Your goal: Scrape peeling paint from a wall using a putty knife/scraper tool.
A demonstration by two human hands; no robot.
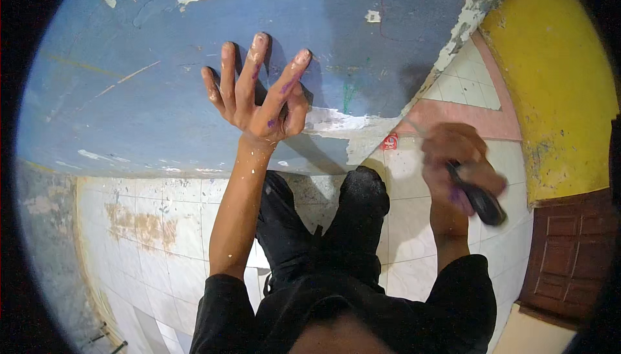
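Observation:
My left hand [267, 92] rests spread against a blue painted wall [179, 97], with purple stains and pale flecks on its skin. Near the wall's broken edge, my right hand [456, 160] is closed around the black handle of a tool [480, 203]. Motion blurs that hand, and the tool's working end cannot be made out. Peeled patches of white plaster [339, 123] lie between the two hands, low on the wall. More rough, bare plaster [465, 24] runs along the wall's right edge.
White floor tiles [179, 218] spread below the wall, with brown stains at the left. A small red wrapper-like item [390, 141] lies by the wall's corner. At the right are a pink border [465, 116], a yellow wall [558, 87] and a brown panelled door [567, 257].

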